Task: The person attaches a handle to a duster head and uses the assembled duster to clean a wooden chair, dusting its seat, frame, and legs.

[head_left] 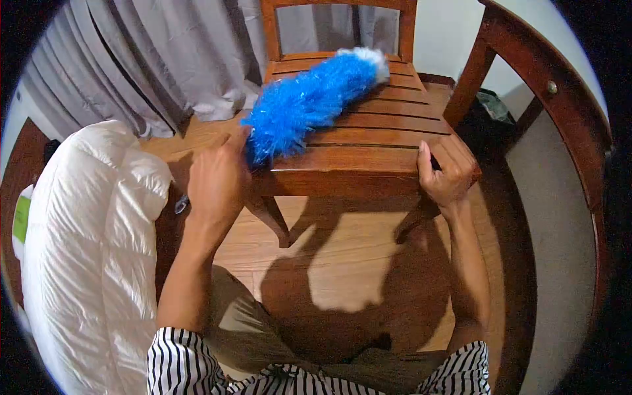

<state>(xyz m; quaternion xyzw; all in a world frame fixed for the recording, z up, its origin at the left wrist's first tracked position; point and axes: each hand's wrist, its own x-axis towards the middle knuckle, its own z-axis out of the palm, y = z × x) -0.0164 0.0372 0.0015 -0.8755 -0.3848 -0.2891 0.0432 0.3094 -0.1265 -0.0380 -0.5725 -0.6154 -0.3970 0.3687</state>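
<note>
A fluffy blue duster [306, 99] with a white tip lies diagonally across the slatted seat of a wooden chair [388, 125]. My left hand [216, 174] is closed at the duster's near end, beside the seat's front left corner. Its fingers are mostly turned away, and any handle is hidden inside the fist. The white tip, toward the chair's back, looks slightly blurred. My right hand [446, 170] grips the seat's front right corner, with the thumb along the front edge and the other fingers curled over the top.
A white quilt [95, 250] is bunched at the left. Grey curtains [164, 59] hang behind the chair. At the right stands a dark wooden frame [520, 52] with a bin [494, 108] lined with a bag behind it. Wood flooring [336, 263] shows beneath the seat.
</note>
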